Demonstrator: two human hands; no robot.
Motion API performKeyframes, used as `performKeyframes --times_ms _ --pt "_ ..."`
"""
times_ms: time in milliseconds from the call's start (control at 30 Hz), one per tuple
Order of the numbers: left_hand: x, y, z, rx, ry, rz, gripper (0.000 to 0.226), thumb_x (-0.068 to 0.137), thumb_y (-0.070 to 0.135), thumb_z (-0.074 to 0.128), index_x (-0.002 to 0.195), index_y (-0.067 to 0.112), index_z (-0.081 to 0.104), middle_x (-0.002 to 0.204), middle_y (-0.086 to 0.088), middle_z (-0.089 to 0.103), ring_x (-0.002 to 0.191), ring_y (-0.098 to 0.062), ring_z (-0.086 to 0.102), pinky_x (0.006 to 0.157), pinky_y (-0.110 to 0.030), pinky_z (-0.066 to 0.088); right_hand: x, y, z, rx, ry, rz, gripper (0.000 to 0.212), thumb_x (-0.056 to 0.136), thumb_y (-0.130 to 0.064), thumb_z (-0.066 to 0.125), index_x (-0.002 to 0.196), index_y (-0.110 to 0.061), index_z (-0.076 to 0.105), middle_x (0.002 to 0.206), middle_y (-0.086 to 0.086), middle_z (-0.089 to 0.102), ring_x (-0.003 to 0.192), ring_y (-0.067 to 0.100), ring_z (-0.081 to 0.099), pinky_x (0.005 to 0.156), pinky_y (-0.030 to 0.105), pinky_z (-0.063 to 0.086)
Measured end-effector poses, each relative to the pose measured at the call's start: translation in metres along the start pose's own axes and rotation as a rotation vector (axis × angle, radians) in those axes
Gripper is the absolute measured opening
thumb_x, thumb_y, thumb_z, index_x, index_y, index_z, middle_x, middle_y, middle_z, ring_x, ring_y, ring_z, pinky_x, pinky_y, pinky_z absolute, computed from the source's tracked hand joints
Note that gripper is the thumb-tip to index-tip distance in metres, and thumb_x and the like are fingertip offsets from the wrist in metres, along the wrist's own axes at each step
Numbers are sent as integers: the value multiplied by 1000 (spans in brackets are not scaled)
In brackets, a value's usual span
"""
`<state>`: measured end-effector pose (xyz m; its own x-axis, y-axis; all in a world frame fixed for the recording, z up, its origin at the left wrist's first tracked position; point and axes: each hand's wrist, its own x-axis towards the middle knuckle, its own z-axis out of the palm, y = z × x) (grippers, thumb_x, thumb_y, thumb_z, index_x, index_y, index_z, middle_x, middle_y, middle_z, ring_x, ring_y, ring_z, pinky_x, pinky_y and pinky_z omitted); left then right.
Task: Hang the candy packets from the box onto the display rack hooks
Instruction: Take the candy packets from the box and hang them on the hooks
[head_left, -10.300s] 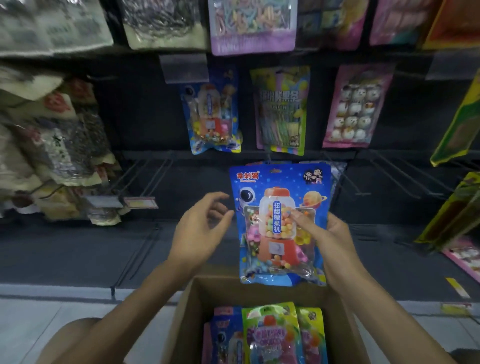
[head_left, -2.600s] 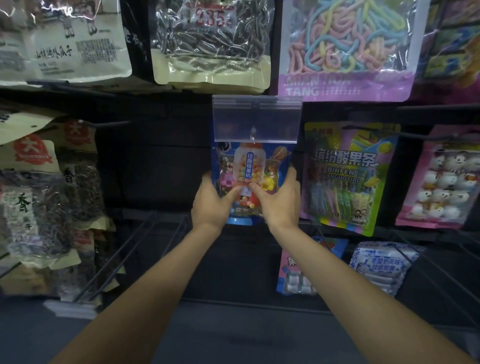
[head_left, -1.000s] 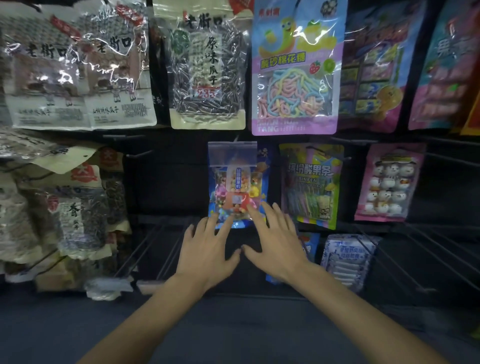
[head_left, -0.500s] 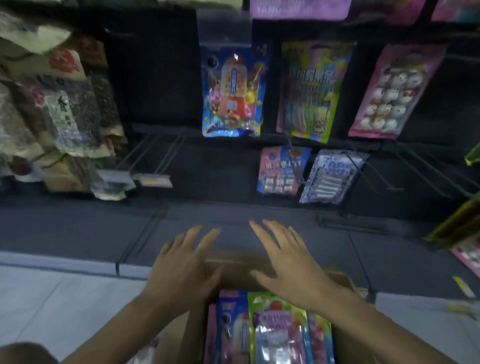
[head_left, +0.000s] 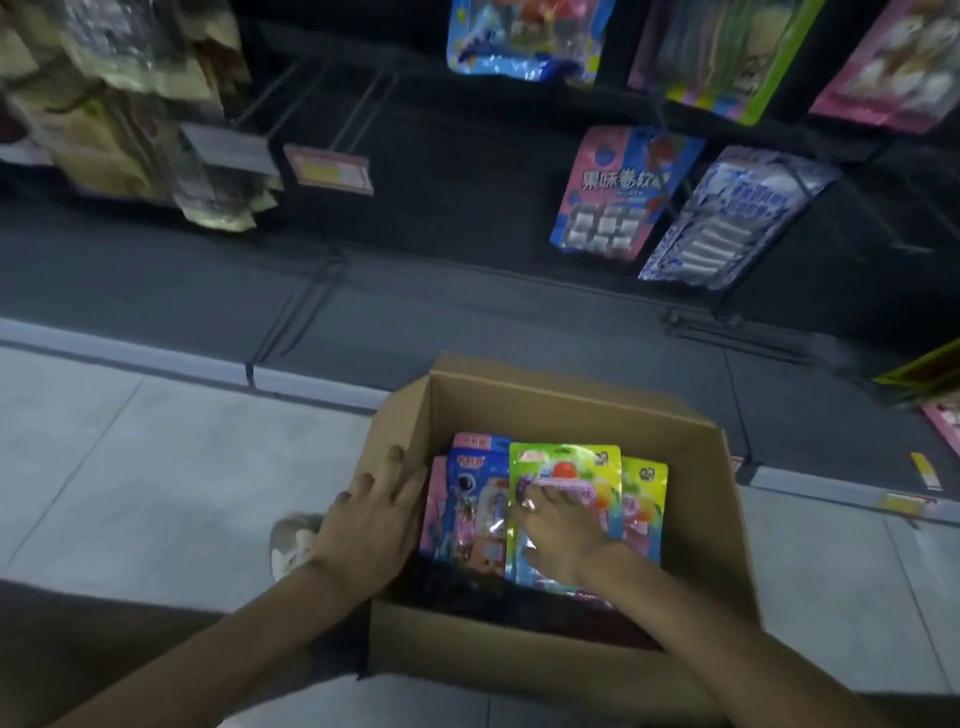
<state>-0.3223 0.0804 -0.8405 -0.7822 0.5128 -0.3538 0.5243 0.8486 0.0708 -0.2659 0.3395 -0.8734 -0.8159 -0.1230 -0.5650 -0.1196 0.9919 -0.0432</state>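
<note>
Fingers (head_left: 545, 501) of right hand (head_left: 566, 540) apart atop green packet (head_left: 566, 460), left hand (head_left: 371, 525) flat on box (head_left: 571, 415).

Box (head_left: 545, 410): plain brown cardboard, matt and a little fibrous; its left wall lies under the fingers of the left hand (head_left: 363, 525).
Green packet (head_left: 566, 467): glossy plastic film with bright glints, directly beneath the fingers of the right hand (head_left: 563, 540).
Blue packet (head_left: 480, 493): shiny plastic film with a clear window, between the two sets of fingers.
Floor (head_left: 130, 457): pale tiles, smooth with a dull sheen, left of the left fingers.
Rack base (head_left: 467, 312): dark and matt, just beyond the fingertips.
Hooks (head_left: 362, 111): thin metal wire, far beyond the left fingertips.
Pink hanging packet (head_left: 613, 197): slick printed plastic, well beyond the right fingertips.
White-blue hanging packet (head_left: 727, 218): crinkled, shiny film, beside the pink one.
</note>
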Motion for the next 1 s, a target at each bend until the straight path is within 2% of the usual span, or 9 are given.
performKeyframes --times_ms 67,200,300,433,533,633,733,867,1000 --pt "2 -4 12 -42 -8 -27 77 104 42 45 166 27 3 173 -15 5 141 -37 39 101 -45 51 21 -11 11 -5 -32 -24 63 100 -26 64 158 -16 42 165 17 29 152 39 30 125 50 30" --pt "5 -10 24 -112 34 -29 66 100 39 46 160 27 19 161 -14 26 128 -34 47 89 -46 55 63 -22 23 -9 22 -3 76 94 -27 73 159 -12 35 158 17 29 150 38 29 125 47 29" --pt "6 -11 25 -117 61 -20 58 100 39 48 153 25 30 158 -15 30 124 -34 50 90 -46 56 86 -23 28 0 97 44 101 89 -27 80 166 -12 17 169 17 13 160 39 8 130 51 21" --pt "5 -11 27 -162 89 -11 47 100 37 50 145 23 40 157 -16 33 122 -36 52 88 -48 59 109 -22 21 52 54 83 110 92 -33 75 168 -12 -1 175 11 -4 163 32 -8 132 51 11" --pt "5 -12 27 -183 103 -6 42 101 37 48 140 24 41 156 -15 32 121 -35 52 86 -47 59 122 -21 15 72 -60 112 114 92 -39 74 168 -12 -7 176 9 -2 163 31 -5 131 51 10" --pt "6 -13 28 -182 105 -4 40 101 35 49 138 23 44 155 -15 34 118 -36 53 84 -48 59 130 -22 14 120 -8 152 118 83 -40 82 167 -14 4 168 10 22 156 32 23 127 50 20" --pt "7 -13 29 -178 99 -5 40 99 34 52 136 22 46 153 -16 36 115 -36 54 83 -48 60 132 -24 15 86 98 161 92 81 -41 83 157 -19 36 152 6 47 142 28 43 120 50 23" --pt "9 -11 27 -153 96 -12 39 97 32 54 134 21 49 152 -17 35 116 -36 54 82 -46 59 112 -30 14 -11 174 103 46 84 -38 82 127 -30 69 146 1 57 133 25 51 113 52 13" --pt "11 -9 25 -122 86 -17 38 98 33 53 133 21 51 153 -17 33 117 -36 54 85 -45 57 71 -27 1 34 252 89 27 91 -41 77 111 -24 75 120 -4 67 126 22 57 125 52 7"
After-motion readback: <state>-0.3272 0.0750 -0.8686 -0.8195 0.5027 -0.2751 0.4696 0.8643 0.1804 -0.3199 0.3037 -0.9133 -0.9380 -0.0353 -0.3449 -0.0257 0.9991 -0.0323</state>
